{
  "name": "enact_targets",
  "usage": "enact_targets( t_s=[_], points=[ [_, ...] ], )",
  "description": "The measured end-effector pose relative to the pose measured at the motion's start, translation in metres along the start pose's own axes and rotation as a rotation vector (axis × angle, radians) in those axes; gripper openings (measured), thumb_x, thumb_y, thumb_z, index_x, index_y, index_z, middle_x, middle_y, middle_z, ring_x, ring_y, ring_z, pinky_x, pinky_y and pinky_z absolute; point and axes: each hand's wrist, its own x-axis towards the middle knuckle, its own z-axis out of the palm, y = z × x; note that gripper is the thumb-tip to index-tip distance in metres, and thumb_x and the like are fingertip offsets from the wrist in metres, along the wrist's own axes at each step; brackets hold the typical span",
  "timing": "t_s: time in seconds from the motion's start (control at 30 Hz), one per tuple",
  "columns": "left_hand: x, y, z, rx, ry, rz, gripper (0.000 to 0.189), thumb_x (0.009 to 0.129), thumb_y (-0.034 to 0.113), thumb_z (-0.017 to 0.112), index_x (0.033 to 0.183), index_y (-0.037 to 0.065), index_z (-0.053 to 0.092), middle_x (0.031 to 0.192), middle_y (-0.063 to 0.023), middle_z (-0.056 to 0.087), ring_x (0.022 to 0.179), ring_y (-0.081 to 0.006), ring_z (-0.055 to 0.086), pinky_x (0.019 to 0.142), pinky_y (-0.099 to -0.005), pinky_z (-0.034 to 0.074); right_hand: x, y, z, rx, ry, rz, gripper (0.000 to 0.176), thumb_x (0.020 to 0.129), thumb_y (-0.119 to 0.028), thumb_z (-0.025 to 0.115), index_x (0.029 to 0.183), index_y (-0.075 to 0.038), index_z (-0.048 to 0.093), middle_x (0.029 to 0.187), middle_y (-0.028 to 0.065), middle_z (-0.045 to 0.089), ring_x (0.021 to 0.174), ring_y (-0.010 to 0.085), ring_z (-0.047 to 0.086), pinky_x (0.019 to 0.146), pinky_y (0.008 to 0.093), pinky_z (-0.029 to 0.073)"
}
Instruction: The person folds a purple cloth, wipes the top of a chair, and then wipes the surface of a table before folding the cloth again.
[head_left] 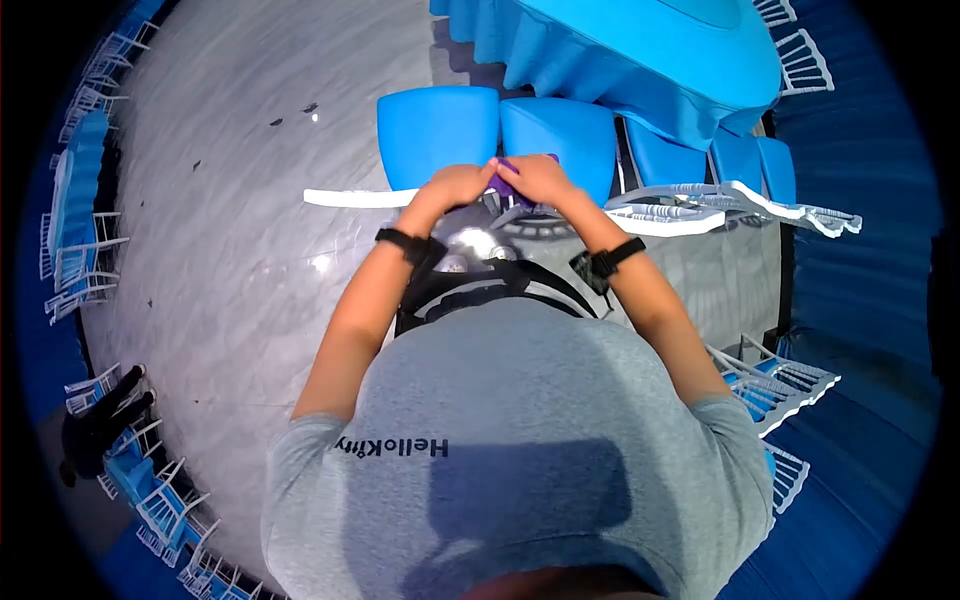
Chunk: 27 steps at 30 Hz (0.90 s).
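In front of my body, my left hand [461, 187] and my right hand [540, 179] meet, with fingers closed. Both grip a small purple cloth [500, 185], mostly hidden by the fingers. Just beyond them stand white chairs with blue seats: one blue seat [438, 135] lies ahead of my left hand, another [560, 140] ahead of my right. A white chair back [358, 198] shows to the left of my left hand. Whether the cloth touches a chair cannot be made out.
A round table with a blue cloth [640, 60] stands beyond the chairs. More white chairs [775, 385] are at the right by a blue curtain [850, 300]. Pale, glossy floor [220, 250] stretches left. A person in dark clothes [90, 425] is at the far left among chairs.
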Motion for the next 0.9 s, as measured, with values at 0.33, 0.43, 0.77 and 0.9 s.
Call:
enact_targets(
  t_s=[0.33, 0.43, 0.77, 0.9],
  points=[
    [-0.034, -0.009, -0.053, -0.28, -0.228, -0.403, 0.044, 0.083, 0.038, 0.048, 0.101, 0.001, 0.061, 0.106, -0.016, 0.061, 0.092, -0.0278, 0.058, 0.081, -0.0369, 0.043, 0.049, -0.011, -0.006, 0.081, -0.435, 0.071, 0.051, 0.085, -0.046, 0.047, 0.098, 0.001, 0.063, 0.089, 0.0169, 0.063, 0.072, 0.0239, 0.059, 0.067, 0.0339, 0.045],
    [-0.075, -0.024, -0.06, 0.022, -0.167, -0.245, 0.038, 0.089, 0.031, 0.042, 0.101, 0.001, 0.061, 0.11, -0.0175, 0.058, 0.102, -0.0339, 0.053, 0.087, -0.038, 0.04, 0.01, -0.053, -0.014, 0.248, -0.315, -0.163, 0.044, 0.086, -0.038, 0.049, 0.103, 0.001, 0.061, 0.102, 0.0178, 0.062, 0.091, 0.0352, 0.059, 0.08, 0.0375, 0.045],
    [-0.129, -0.087, -0.049, 0.315, 0.585, -0.117, 0.028, 0.087, 0.026, 0.045, 0.093, 0.005, 0.064, 0.107, -0.0151, 0.059, 0.1, -0.0348, 0.053, 0.085, -0.0441, 0.04, 0.027, -0.108, 0.023, 0.019, -0.081, -0.322, 0.052, 0.078, -0.047, 0.058, 0.108, -0.004, 0.056, 0.095, 0.0179, 0.06, 0.092, 0.0335, 0.057, 0.078, 0.0399, 0.043],
    [-0.09, -0.125, -0.084, 0.116, 0.179, -0.416, 0.039, 0.083, 0.034, 0.043, 0.084, 0.001, 0.065, 0.082, -0.0174, 0.064, 0.077, -0.0326, 0.06, 0.07, -0.0408, 0.044, 0.067, -0.087, 0.017, 0.239, -0.522, -0.223, 0.068, 0.067, -0.063, 0.062, 0.107, -0.007, 0.06, 0.099, 0.0161, 0.062, 0.093, 0.03, 0.058, 0.081, 0.0343, 0.043]
  ],
)
